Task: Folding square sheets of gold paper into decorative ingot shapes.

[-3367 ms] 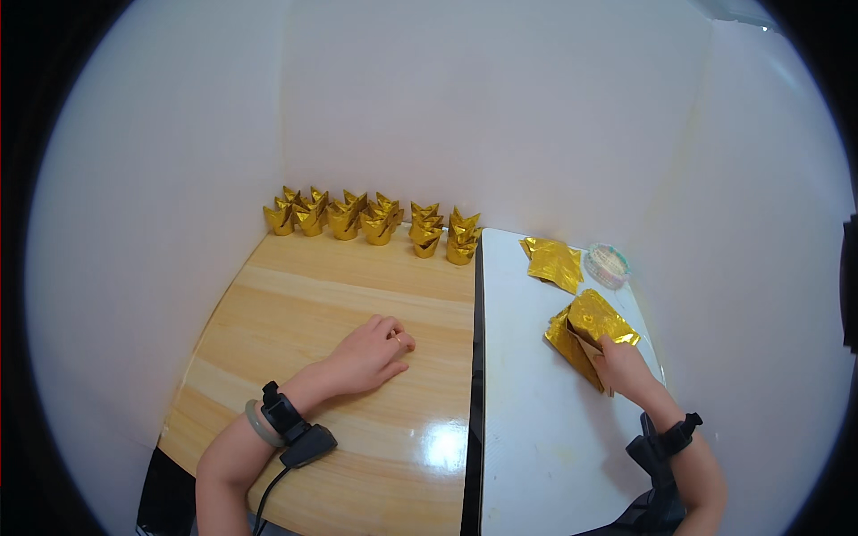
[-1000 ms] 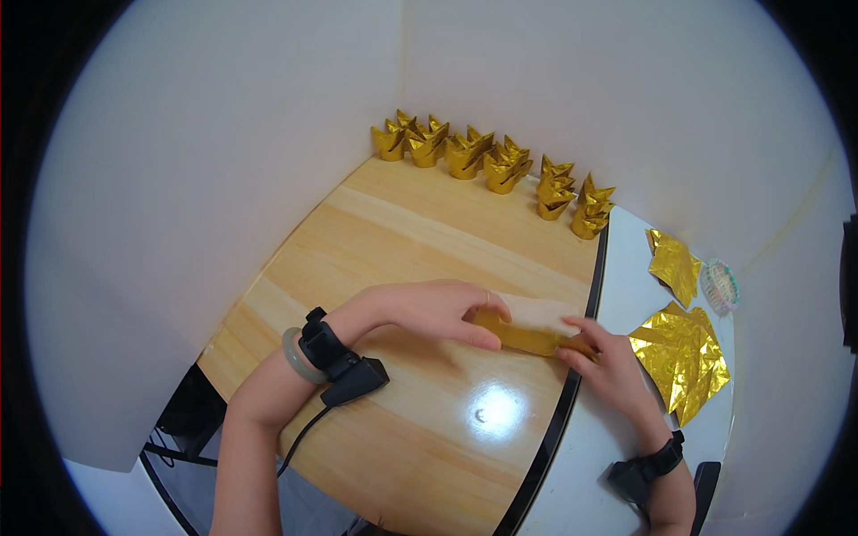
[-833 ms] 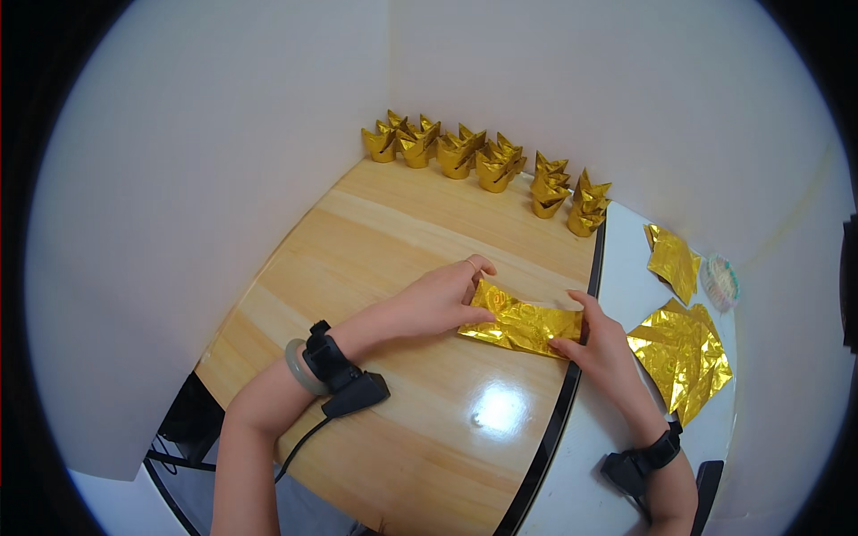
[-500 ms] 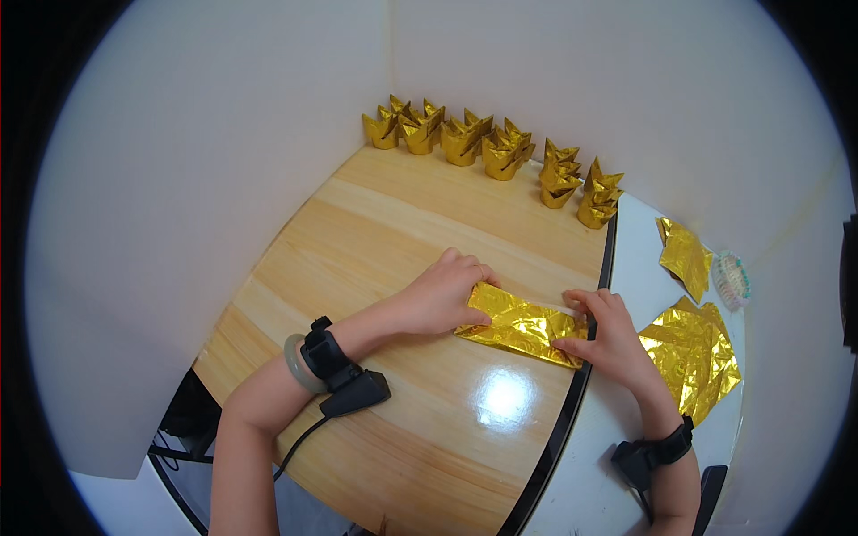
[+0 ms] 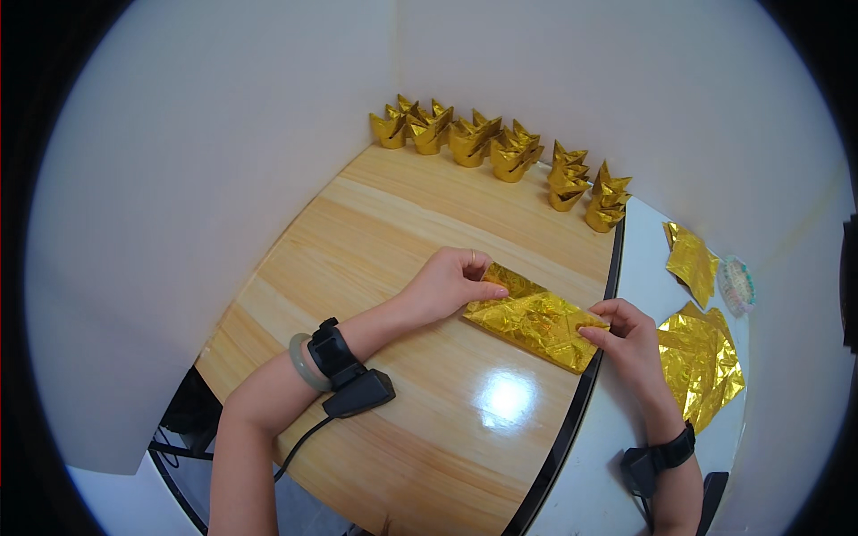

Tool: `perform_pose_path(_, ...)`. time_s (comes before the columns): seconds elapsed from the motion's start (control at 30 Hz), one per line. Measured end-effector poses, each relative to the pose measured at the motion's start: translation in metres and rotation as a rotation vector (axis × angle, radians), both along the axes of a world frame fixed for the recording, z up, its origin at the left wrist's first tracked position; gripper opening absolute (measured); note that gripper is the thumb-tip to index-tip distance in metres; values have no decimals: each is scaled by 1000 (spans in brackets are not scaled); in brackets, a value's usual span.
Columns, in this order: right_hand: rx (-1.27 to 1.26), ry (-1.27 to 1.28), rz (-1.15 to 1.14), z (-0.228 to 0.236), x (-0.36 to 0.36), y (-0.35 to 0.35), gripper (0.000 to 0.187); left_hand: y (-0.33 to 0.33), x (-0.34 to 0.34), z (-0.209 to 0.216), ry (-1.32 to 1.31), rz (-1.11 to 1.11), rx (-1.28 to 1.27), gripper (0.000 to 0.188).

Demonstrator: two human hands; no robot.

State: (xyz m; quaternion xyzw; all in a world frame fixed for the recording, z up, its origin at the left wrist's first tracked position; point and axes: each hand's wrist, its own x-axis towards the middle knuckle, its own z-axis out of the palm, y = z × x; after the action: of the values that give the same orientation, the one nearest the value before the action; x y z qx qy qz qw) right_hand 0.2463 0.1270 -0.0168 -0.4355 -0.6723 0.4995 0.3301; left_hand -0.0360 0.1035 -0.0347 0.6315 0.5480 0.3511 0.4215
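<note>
A folded strip of gold foil paper is stretched between my two hands above the wooden board, its right end near the board's dark edge. My left hand pinches its upper left corner, thumb on top and fingers behind. At the right end, my right hand grips the strip between thumb and fingers. Creases cross the strip's shiny face. Both wrists carry black strapped devices, and a pale bangle circles my left forearm.
Several folded gold foil shapes with pointed tips line the board's far edge by the wall. To the right, on a white surface, lie creased gold sheets, a smaller gold piece and a beaded oval item.
The strip's face has tilted up and shows wider. My left hand has shifted its grip to the upper corner; my right hand has moved slightly right, its fingers closer together on the end.
</note>
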Motion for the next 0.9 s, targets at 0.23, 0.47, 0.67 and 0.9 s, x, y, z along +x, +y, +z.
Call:
perform_pose_path(0.23, -18, -24, 9, -1, 1, 0, 14, -5, 5, 10, -417, 67, -103, 16)
perform_pose_path(0.47, -11, -1, -34, -2, 6, 2, 12, -6, 7, 13, -395, 191, -94, 12)
perform_pose_path(0.67, -21, 54, -43, -3, 5, 0, 10, -7, 6, 12, -422, 175, -36, 13)
perform_pose_path(0.9, 17, 87, -78, -4, 7, -3, 8, -13, 9, 14, -411, 182, -44, 14)
